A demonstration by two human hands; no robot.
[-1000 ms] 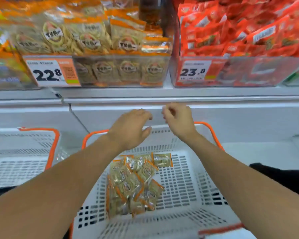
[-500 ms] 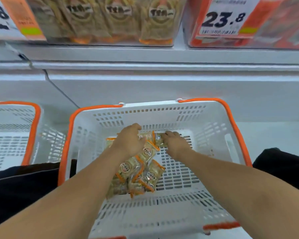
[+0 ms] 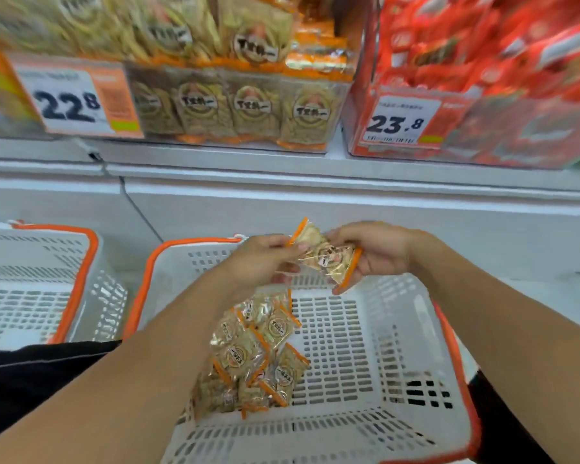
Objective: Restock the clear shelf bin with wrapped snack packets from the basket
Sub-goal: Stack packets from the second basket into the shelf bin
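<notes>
A white basket with an orange rim [image 3: 399,346] stands in front of me, with several clear, orange-edged snack packets [image 3: 255,356] heaped at its left. Above its far rim I hold wrapped snack packets [image 3: 325,256] between both hands. My left hand [image 3: 262,262] pinches their left edge and my right hand [image 3: 379,252] grips their right end. The clear shelf bin [image 3: 235,105] with the 22.8 price tag sits on the shelf above, piled high with the same packets.
A second white basket with an orange rim [image 3: 41,283] stands at the left. A bin of red packets [image 3: 482,95], tagged 23.8, adjoins the clear bin on the right. A white shelf ledge [image 3: 282,172] runs between bins and baskets.
Both hands went down into the basket, took hold of packets from the heap, and have lifted them above the far rim. The view has tilted back up to the shelf.
</notes>
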